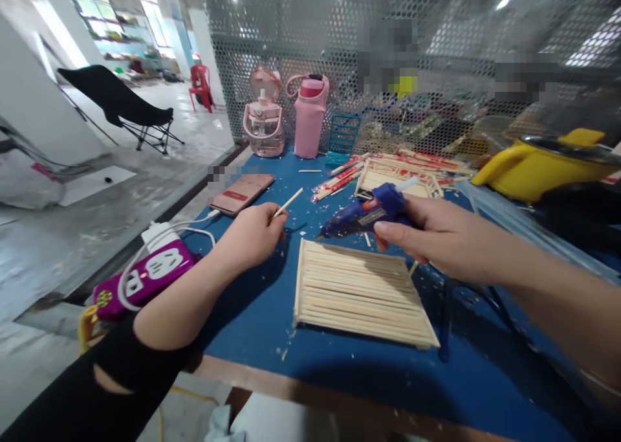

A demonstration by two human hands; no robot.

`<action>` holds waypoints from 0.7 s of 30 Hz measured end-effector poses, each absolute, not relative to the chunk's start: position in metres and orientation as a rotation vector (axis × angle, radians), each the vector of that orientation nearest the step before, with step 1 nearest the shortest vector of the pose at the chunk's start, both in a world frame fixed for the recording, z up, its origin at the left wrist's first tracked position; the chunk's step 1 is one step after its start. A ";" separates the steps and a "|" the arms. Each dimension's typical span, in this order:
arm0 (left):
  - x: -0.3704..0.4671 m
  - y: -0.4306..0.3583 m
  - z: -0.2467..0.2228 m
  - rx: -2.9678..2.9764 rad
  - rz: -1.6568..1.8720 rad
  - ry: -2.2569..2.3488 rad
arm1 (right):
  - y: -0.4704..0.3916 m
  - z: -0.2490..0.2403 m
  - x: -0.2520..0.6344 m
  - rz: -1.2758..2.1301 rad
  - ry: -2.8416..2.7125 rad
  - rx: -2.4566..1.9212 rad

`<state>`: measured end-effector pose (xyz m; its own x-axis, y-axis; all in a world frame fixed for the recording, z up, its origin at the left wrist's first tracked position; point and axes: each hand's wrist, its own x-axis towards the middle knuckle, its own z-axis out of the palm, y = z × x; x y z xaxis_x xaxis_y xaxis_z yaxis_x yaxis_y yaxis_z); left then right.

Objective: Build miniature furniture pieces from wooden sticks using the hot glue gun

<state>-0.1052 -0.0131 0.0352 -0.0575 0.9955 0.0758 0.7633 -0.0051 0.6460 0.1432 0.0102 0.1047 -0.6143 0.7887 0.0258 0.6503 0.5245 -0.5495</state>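
My left hand (255, 232) pinches a short wooden stick (290, 202) that points up and to the right, above the blue tabletop (252, 319). In my right hand (436, 235) is a blue glue gun (363, 215), its nozzle pointing left over the far left corner of a panel of sticks laid side by side. This stick panel (359, 293) lies flat on the table below the gun, with thin sticks along its edges. Neither hand visibly touches the panel. A white glue stick protrudes from the back of the gun.
Wrapped sticks (339, 178) and a stick frame (373, 178) lie behind the gun. Two pink bottles (309, 118) stand by the mesh (291, 34). A phone (242, 193) and purple power strip (145, 280) are at left, a yellow pot (538, 164) at right. The gun's dark cable (445, 319) loops beside the panel.
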 end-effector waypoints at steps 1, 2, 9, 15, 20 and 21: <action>-0.105 -0.013 0.035 1.812 0.769 1.873 | 0.010 0.104 0.142 0.737 -2.493 -1.209; -0.106 -0.013 0.035 1.809 0.769 1.875 | 0.011 0.103 0.141 0.745 -2.492 -1.202; -0.105 -0.012 0.036 1.824 0.755 1.881 | 0.012 0.100 0.132 0.777 -2.493 -1.089; -0.105 -0.013 0.036 1.827 0.759 1.872 | 0.010 0.099 0.131 0.760 -2.471 -1.085; -0.105 -0.014 0.037 1.843 0.747 1.878 | 0.009 0.100 0.131 0.751 -2.485 -1.073; -0.105 -0.014 0.036 1.847 0.746 1.876 | 0.009 0.099 0.131 0.751 -2.479 -1.077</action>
